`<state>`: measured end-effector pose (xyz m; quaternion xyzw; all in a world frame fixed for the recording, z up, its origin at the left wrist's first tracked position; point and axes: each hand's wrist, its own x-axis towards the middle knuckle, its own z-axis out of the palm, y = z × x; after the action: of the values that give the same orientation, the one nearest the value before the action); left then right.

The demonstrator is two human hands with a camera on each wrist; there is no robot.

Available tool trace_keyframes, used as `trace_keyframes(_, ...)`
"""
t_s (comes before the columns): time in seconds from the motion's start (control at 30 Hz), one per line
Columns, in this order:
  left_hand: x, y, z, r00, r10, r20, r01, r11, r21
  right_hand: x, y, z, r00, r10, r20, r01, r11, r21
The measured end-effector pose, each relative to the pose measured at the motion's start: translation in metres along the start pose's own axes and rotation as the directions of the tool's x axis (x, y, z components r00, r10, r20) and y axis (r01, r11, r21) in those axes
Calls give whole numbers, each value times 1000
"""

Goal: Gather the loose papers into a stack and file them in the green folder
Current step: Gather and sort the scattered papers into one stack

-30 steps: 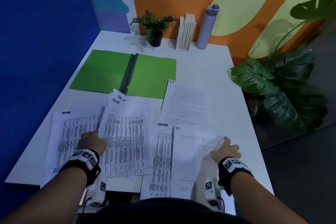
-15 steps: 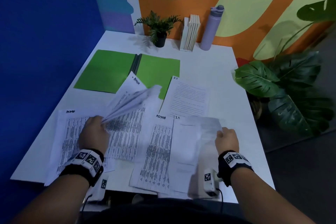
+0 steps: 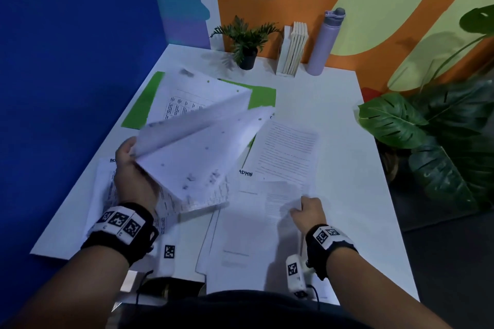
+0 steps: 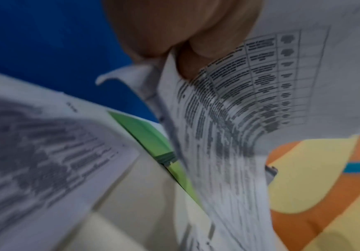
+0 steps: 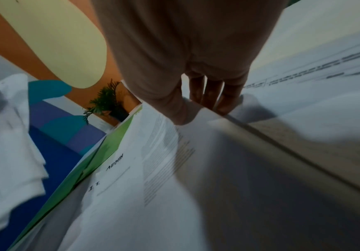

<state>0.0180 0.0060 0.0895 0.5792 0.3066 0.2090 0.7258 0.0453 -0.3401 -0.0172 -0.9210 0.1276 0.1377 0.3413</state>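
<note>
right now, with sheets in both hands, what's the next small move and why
Probably bring the lifted sheets in the left hand across onto the sheet the right hand pinches: more papers lie loose on the table, so nothing is stacked yet.

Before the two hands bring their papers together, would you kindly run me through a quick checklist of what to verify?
1. Left hand grips the lifted sheets: ok.
2. Right hand pinches the I.T. sheet at its edge: ok.
3. Lifted sheets squared up: not ok, they are fanned apart.
4. Green folder open: ok, though partly covered.
5. All papers gathered: not ok, the text page lies on the desk.
6. Sheet count in left hand: cannot tell.
</note>
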Motion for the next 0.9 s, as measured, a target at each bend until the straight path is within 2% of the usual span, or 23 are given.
trace_keyframes(0.03, -4, 1, 0, 998, -17, 61, 12, 996, 85, 1, -1, 2, 1000, 14, 5, -14, 1000, 2)
trace_keyframes(0.07, -7, -2, 0, 993, -54, 107, 26, 968, 249, 2, -2, 2, 1000, 30, 6, -30, 999, 10)
trace_keyframes(0.1, -8, -10, 0, 995, -61, 82, 13, 869, 494, 3, -3, 2, 999, 51, 14, -51, 999, 12)
trace_keyframes(0.13, -9, -21, -1, 995, -74, 68, 13, 765, 643, 3, -4, 1, 997, 68, 28, -69, 997, 16)
trace_keyframes(0.17, -11, -32, 0, 986, -133, 101, 24, 711, 702, 3, -5, 0, 996, 77, 42, -78, 997, 26)
trace_keyframes(0.27, -19, -64, 2, 912, -363, 191, 58, 576, 815, 7, -6, 2, 987, 144, 65, -150, 985, 91)
trace_keyframes(0.33, -29, -79, 5, 869, -442, 221, 34, 499, 866, 13, -6, 4, 974, 211, 77, -220, 967, 127)
trace_keyframes(0.43, -42, -94, 14, 834, -491, 251, -23, 423, 906, 19, -7, 3, 956, 279, 87, -290, 940, 180)
trace_keyframes(0.53, -45, -100, 20, 817, -499, 289, -47, 442, 896, 19, -9, 5, 953, 268, 141, -297, 918, 261)
trace_keyframes(0.63, -46, -102, 21, 744, -563, 361, -50, 492, 869, 16, -9, 11, 956, 246, 162, -290, 883, 369)
trace_keyframes(0.67, -47, -101, 22, 742, -560, 368, -46, 505, 862, 14, -11, 12, 957, 236, 166, -284, 876, 390)
trace_keyframes(0.7, -46, -101, 21, 757, -541, 366, -49, 511, 858, 14, -11, 12, 961, 225, 163, -272, 878, 394)
trace_keyframes(0.77, -43, -101, 18, 827, -455, 331, -55, 521, 852, 15, -13, 7, 976, 180, 121, -211, 920, 331)
trace_keyframes(0.83, -41, -94, 14, 872, -385, 302, -58, 532, 845, 21, -10, 2, 995, 79, 62, -85, 990, 113)
trace_keyframes(0.9, -37, -87, 8, 895, -335, 294, -63, 557, 828, 23, -4, 0, 995, -15, 100, 26, 994, -109)
